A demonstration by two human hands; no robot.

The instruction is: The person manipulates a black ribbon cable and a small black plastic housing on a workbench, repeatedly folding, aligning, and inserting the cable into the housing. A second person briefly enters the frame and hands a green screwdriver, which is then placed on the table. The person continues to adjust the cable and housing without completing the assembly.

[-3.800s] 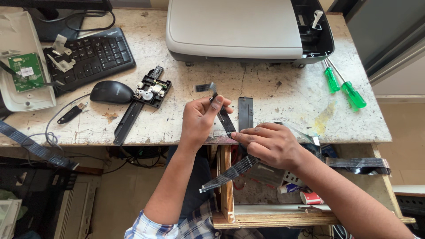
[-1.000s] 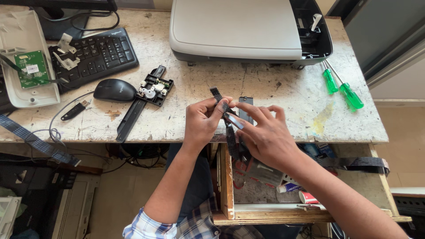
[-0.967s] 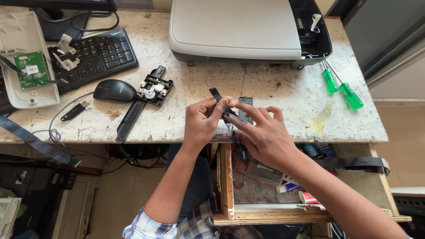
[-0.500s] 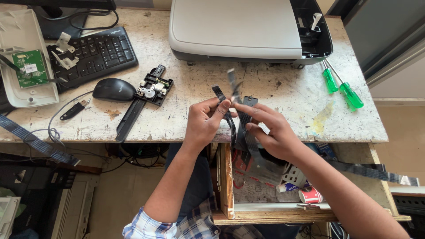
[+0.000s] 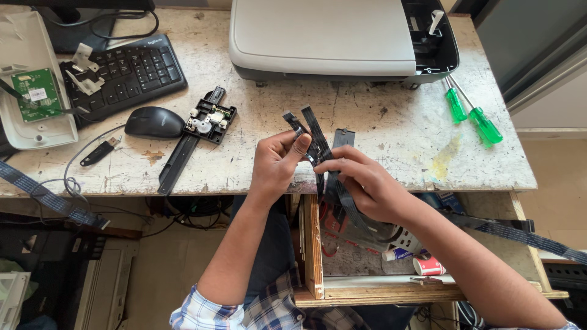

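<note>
Scuffed, paint-stained desk [image 5: 367, 131] fills the head view, crowded with opened-up electronics. At the back sits a grey printer [image 5: 324, 36] with its right-hand bay uncovered; left of it a black keyboard [image 5: 131, 70], a black mouse [image 5: 154, 121], a white housing with a green circuit board [image 5: 33, 95], and a small black gear mechanism on a bar [image 5: 208, 119]. Two green-handled screwdrivers [image 5: 471, 116] lie to the right, untouched just now.

Centre of the view, at the desk's front edge: the left hand [image 5: 275, 165] pinches the upper part of a dark flat ribbon cable [image 5: 315, 137], thumb and forefinger closed on it. The right hand [image 5: 364, 183] grips the same cable lower down, fingers wrapped around it, and the loose length drops toward the open wooden drawer [image 5: 312, 244] below. The cable looks doubled over, two ends standing up above the left thumb. Another short dark strip [image 5: 342, 137] lies on the desk just behind the hands.

By my reading, disassembly is well along: parts are out and spread about, and the cable is free of any machine, being sorted in hand. Nothing here looks reassembled.
</note>
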